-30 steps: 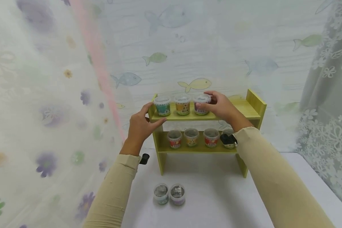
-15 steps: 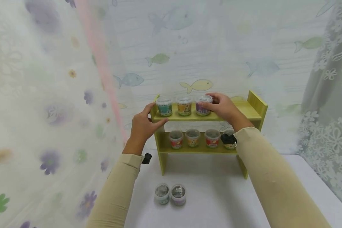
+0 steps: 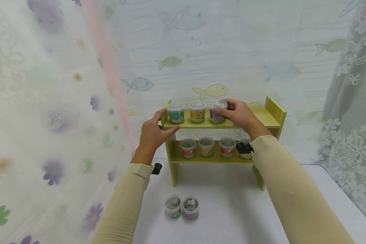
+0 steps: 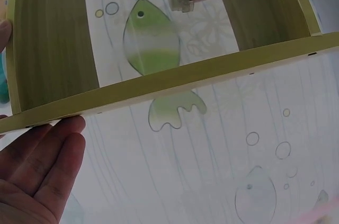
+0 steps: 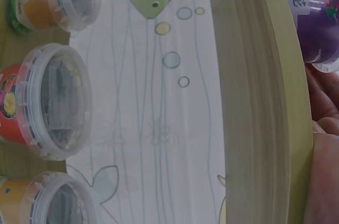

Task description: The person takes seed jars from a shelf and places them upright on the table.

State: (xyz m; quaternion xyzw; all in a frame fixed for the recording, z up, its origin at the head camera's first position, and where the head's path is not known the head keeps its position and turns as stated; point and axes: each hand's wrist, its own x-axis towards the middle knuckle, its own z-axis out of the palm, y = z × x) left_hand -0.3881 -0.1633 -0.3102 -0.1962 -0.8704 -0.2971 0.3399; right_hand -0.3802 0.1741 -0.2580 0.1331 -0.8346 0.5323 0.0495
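Note:
A yellow-green wooden shelf stands on the table with a row of small lidded plastic cups on its top board. My right hand holds the purple-labelled cup from its right side, thumb across the front. Left of it stand an orange-labelled cup and a teal-labelled cup. My left hand grips the shelf's left end, thumb at the front edge and fingers against the outer side. The left wrist view shows those fingers along the side panel. In the right wrist view the held cup shows beyond the board.
On the lower board are a red cup, an orange cup and another red cup; a fourth is partly hidden by the black wrist camera. Two cups, one pale green, one pale purple, stand side by side on the table.
The head view has shifted slightly. My right index finger has drawn back a little along the purple cup's lid; the cups and my left hand keep their places on the shelf.

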